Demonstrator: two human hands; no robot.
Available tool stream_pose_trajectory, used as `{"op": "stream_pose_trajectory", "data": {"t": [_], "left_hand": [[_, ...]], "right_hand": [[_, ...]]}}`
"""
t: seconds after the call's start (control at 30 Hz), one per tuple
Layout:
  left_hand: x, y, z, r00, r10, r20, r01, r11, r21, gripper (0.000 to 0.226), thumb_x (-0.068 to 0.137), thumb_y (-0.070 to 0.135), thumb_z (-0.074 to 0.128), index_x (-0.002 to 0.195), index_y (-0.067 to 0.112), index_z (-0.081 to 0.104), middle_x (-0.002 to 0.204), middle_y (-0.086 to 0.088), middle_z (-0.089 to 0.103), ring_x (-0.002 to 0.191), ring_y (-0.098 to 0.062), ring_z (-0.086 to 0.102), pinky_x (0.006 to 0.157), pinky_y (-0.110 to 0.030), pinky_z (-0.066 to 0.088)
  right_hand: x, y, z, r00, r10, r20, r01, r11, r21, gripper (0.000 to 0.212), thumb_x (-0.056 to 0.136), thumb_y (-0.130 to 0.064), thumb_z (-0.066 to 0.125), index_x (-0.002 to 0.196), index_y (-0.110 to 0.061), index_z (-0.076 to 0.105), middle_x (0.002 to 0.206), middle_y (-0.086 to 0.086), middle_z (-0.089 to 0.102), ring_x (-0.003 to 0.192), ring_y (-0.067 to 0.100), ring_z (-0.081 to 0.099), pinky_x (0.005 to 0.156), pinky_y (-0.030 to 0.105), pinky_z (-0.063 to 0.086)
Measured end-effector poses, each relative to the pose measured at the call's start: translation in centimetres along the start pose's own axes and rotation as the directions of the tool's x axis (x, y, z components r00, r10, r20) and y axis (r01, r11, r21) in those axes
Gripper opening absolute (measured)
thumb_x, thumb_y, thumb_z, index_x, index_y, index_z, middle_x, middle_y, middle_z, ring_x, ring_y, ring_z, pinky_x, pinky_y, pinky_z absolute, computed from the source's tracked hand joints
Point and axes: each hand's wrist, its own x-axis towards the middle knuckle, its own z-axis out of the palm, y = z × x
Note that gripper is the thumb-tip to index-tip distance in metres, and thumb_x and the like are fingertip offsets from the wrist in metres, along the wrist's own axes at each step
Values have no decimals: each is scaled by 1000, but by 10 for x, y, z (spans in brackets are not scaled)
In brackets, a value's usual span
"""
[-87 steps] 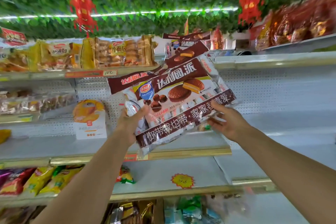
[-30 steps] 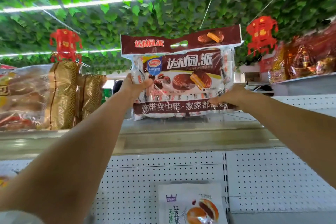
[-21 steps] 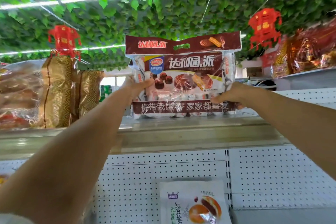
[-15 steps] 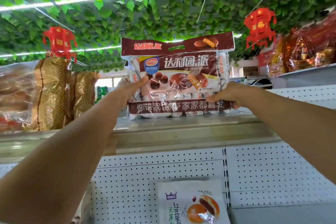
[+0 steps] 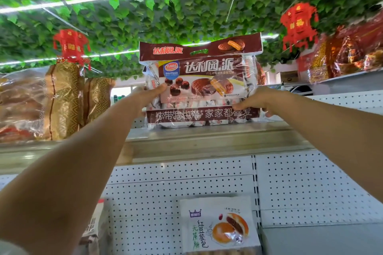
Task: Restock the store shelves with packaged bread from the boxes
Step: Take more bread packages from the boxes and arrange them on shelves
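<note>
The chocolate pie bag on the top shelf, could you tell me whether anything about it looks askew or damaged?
Nothing stands out. The chocolate pie bag stands upright on the top shelf, label facing out, wrapper intact, with the left hand and right hand gripping its sides.

brown pie bag (image 5: 200,80) showing "达利园·派", "DALIYUAN" badge, btm band "你带我也带·家家都喜爱"; white bun pkg (image 5: 219,225) reading "红豆餐包"; red lantern (image 5: 298,25) bearing "福"
</note>
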Motion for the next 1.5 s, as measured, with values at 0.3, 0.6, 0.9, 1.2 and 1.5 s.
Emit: {"op": "stream_pose_trajectory", "data": {"t": [0.3, 0.6, 0.9, 1.2, 1.5], "left_hand": [[-29, 4, -3, 995, 9, -99, -3, 998, 64, 106, 71, 65, 76, 152, 19, 28, 156, -14, 34, 133, -37, 44, 101, -51, 46], [-101, 15, -9, 969, 151, -196, -186, 966, -176, 52, 89, 31, 73, 134, 15, 52, 126, -5, 60, 104, -18, 62, 81, -37, 54], [-191, -20, -40, 963, 102, -247, -233, 778, -584, 15, 99, 14, 58, 113, 15, 63, 95, -4, 73, 72, -17, 71, 69, -33, 61], [-260, -106, -112, 978, 17, -207, -109, 890, -442, 15, 98, 21, 60, 106, 11, 66, 91, -3, 75, 74, -15, 70, 68, -29, 59], [-322, -218, -214, 962, -237, -139, 155, 884, -441, 10, 98, 20, 58, 104, 17, 66, 85, 2, 75, 76, -16, 69, 71, -29, 56]], "right_hand": [[-29, -1, 0, 979, -123, -162, 141, 984, 107, 97, 81, -32, 79, 151, -2, 18, 153, 16, 31, 136, 34, 38, 102, 41, 40], [-81, -13, 23, 850, -384, -360, 408, 913, -10, 23, 91, -30, 66, 101, -10, 65, 105, 10, 68, 97, 27, 64, 91, 46, 52], [-139, -47, 100, 604, -660, -446, 754, 655, 53, 12, 88, -25, 54, 88, -21, 65, 89, -8, 66, 89, 21, 61, 79, 48, 52], [-211, -64, 209, 503, -831, -240, 864, 490, 116, 9, 94, -19, 59, 100, -14, 63, 97, -6, 58, 95, 12, 52, 84, 34, 49], [-306, -92, 321, 654, -755, 40, 719, 637, 277, 13, 93, -14, 60, 106, -12, 63, 104, -2, 60, 82, 22, 62, 74, 29, 51]]}}
